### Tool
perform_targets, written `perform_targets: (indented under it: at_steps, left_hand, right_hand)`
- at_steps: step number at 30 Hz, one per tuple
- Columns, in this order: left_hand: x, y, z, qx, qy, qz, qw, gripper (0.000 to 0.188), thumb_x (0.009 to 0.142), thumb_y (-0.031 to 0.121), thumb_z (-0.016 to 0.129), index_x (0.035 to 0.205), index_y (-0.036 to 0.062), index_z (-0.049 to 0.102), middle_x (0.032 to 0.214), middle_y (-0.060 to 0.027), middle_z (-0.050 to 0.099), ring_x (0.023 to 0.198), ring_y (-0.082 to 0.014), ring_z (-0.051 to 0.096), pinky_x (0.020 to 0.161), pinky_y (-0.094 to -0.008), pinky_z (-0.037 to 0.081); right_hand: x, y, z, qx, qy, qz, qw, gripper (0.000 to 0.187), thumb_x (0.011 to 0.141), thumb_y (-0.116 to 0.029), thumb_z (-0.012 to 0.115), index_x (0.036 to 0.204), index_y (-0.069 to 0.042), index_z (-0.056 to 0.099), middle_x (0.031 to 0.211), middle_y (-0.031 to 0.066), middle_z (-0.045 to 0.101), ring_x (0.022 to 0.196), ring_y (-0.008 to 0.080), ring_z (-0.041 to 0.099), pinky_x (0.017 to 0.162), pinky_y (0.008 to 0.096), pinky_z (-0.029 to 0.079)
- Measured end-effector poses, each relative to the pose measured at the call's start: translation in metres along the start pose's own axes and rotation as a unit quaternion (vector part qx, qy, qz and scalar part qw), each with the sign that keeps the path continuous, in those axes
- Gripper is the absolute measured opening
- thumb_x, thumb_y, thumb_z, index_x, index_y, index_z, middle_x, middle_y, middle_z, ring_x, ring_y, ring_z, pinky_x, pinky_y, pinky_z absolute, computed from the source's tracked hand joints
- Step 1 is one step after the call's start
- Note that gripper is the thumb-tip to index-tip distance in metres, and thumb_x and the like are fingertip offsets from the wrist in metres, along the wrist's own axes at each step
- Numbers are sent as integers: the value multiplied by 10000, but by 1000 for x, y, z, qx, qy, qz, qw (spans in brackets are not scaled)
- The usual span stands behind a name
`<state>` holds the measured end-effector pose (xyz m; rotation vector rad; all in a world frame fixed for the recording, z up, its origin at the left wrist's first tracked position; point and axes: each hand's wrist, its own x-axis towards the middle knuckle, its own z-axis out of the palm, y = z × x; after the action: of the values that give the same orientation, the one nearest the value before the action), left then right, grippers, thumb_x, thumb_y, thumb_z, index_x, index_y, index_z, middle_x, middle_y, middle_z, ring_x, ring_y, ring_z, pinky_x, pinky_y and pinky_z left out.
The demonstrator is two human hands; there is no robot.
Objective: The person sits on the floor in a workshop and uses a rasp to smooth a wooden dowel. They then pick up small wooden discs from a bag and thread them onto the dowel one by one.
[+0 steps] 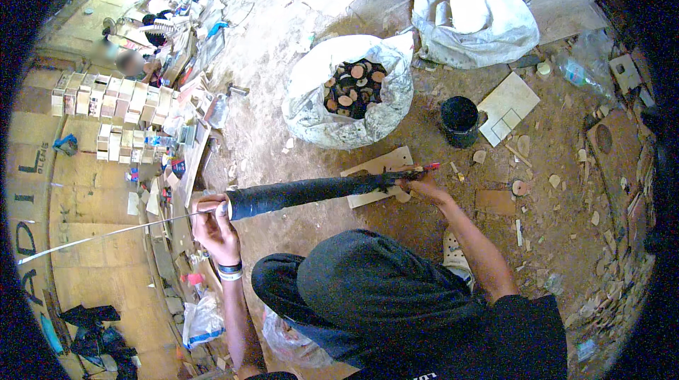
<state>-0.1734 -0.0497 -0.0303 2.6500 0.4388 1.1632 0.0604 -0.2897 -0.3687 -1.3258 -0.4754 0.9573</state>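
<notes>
Between five and seven o'clock, a dark cap and hood hide the worker's face; the black shirt runs off the lower edge. At eight, the left hand hides where a thin pale strip ends beside the black tube. At three, the right hand covers part of the tube's far end. The bucket's inside, at two, is too dark to read. Toward ten, someone's head is blurred.

Wide fisheye head view, facing down, left hand and right hand near
</notes>
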Motion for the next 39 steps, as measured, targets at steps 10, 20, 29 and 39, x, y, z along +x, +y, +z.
perform_targets:
  at_steps: [10,20,29,39]
  left_hand:
    - [39,-37,10,105,-27,-26,994,92,940,50,656,868,-5,637,693,-71,615,602,-125,552,570,-299,452]
    - [39,-77,12,129,-29,-101,986,120,941,75,668,868,-13,629,665,-70,572,590,-136,512,569,-327,436]
    - [45,-83,9,73,-54,-62,994,111,939,55,666,871,-20,620,703,-86,591,635,-126,529,612,-307,454]
    - [62,-62,20,69,-62,-34,995,67,922,37,673,893,-3,628,728,-66,613,651,-98,540,603,-279,451]
  right_hand:
    - [47,-100,78,67,-142,-146,977,356,883,-182,750,1216,-71,693,1066,41,720,887,149,680,801,305,567]
    - [19,37,-31,-76,-12,82,994,470,862,-277,766,1267,-66,660,1109,37,691,906,150,655,749,299,557]
    - [63,-37,59,142,-149,-217,954,331,900,-151,720,1222,-76,704,1067,37,707,881,108,644,747,279,545]
    - [45,-78,34,-5,-105,-160,981,274,883,-166,749,1140,-75,727,1035,22,716,926,128,641,805,290,532]
